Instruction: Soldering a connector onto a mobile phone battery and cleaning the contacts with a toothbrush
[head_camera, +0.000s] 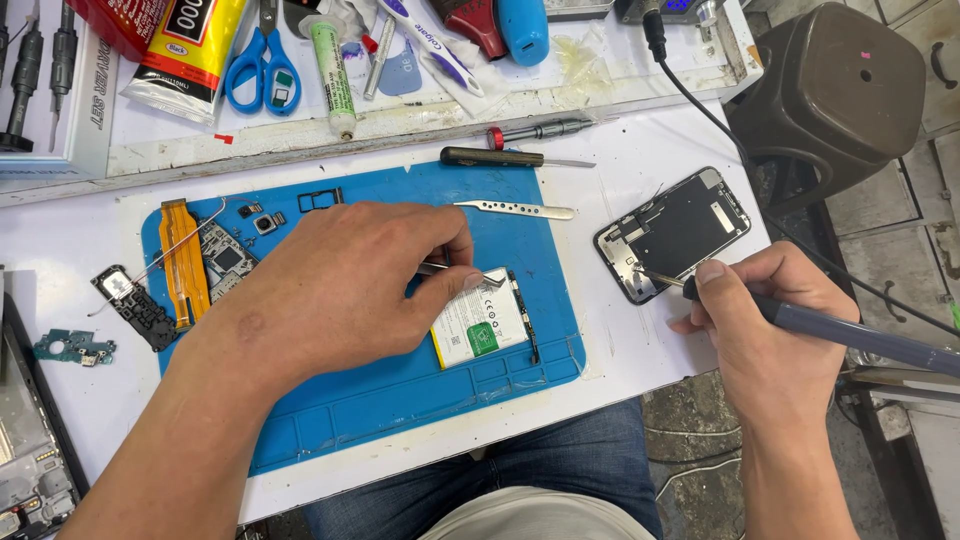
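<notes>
My left hand (345, 285) rests on the blue work mat (400, 395) and pinches thin metal tweezers (455, 270) over a white and green phone battery (480, 330). My right hand (765, 320) grips a soldering iron (850, 335) with a dark handle. Its tip touches the lower left corner of an opened black phone screen assembly (675, 235) lying on the white table to the right of the mat.
Orange flex cables (182, 260), a small circuit board (228, 262) and camera parts lie on the mat's left. Spare tweezers (515, 209) and screwdrivers (500, 157) lie behind it. Blue scissors (262, 65), glue tubes and tools crowd the back. A brown stool (835, 85) stands at right.
</notes>
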